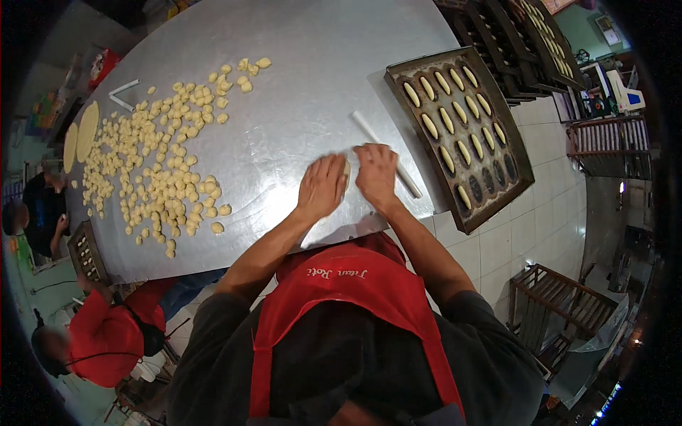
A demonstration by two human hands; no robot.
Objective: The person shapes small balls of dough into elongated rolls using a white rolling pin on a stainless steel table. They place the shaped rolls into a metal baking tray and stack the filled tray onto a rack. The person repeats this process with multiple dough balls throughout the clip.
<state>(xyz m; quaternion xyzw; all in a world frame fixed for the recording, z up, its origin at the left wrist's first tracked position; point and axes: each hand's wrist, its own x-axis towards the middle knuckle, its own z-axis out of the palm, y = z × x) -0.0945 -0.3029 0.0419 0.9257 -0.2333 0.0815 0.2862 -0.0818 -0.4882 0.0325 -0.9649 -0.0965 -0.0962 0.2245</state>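
On the steel table my left hand lies palm down, its fingers stretched out and slightly blurred. A small pale piece of dough shows at its right edge, between both hands. My right hand is bent beside it, with fingertips smeared by motion; whether it grips anything is hidden. A white rolling pin lies slantwise, passing behind my right hand. To the right, a dark baking tray bears rows of slender dough rolls in oval hollows; several hollows near its lower right hold none.
Many small dough balls cover the table's left side, near flat dough sheets and a bent white piece. More filled trays are stacked at far right. A co-worker in red and another person are at left.
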